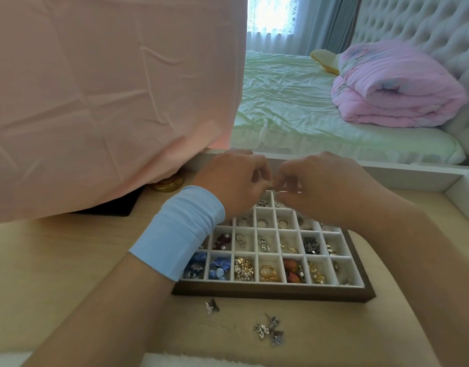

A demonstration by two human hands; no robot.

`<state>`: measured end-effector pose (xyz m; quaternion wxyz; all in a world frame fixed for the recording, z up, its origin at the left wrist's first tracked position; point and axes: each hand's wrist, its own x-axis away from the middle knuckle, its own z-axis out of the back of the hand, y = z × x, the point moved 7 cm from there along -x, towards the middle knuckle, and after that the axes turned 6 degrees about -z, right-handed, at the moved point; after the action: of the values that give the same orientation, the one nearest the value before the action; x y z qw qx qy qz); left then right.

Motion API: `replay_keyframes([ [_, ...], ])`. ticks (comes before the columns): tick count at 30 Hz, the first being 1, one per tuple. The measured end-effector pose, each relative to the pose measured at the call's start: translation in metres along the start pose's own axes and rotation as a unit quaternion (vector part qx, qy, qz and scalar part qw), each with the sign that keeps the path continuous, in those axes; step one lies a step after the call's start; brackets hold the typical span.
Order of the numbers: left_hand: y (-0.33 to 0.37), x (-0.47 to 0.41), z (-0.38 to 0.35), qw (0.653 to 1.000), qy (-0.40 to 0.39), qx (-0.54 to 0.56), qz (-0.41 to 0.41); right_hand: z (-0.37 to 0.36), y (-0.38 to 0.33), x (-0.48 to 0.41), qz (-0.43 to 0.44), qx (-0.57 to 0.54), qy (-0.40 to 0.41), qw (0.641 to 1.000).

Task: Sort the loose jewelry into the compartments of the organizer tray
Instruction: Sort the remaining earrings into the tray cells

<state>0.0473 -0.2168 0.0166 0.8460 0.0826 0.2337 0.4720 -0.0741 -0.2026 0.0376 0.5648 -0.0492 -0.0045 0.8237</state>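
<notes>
The organizer tray [274, 290], dark wood with white square compartments, lies on the light wooden table and holds rings, earrings and beads. Both hands hover over its far rows. My left hand [234, 181], with a blue band on the wrist, and my right hand [316, 185] meet fingertip to fingertip, fingers curled, pinching a small piece that is mostly hidden. Loose silver jewelry lies on the table in front of the tray: one small piece [211, 306] and a little cluster of silver earrings [270, 330].
A pink cloth [109, 102] hangs over something at the left, reaching down to the table, with a gold round lid [169, 184] and a dark flat object under its edge. A white raised ledge [386, 176] borders the table behind; a mirror shows a bed.
</notes>
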Motion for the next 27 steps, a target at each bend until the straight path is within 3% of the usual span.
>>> replay_keyframes([
  [2, 0.006, 0.016, 0.009, 1.000, -0.015, -0.002, -0.001, 0.005, -0.031, 0.013, 0.053, -0.022, -0.013, 0.998],
  [7, -0.001, 0.075, 0.028, 1.000, -0.016, -0.009, 0.013, -0.017, -0.093, 0.046, 0.168, -0.051, -0.139, 0.975],
  [10, 0.002, 0.103, 0.034, 0.999, -0.009, -0.044, 0.004, -0.033, -0.111, 0.057, 0.212, -0.043, -0.153, 0.964],
  [19, 0.008, 0.154, 0.026, 0.999, -0.019, -0.044, 0.012, -0.044, -0.132, 0.079, 0.267, 0.040, -0.109, 0.957],
  [27, 0.014, 0.169, 0.018, 0.998, -0.020, -0.058, 0.014, -0.047, -0.125, 0.090, 0.224, 0.040, -0.110, 0.968],
])
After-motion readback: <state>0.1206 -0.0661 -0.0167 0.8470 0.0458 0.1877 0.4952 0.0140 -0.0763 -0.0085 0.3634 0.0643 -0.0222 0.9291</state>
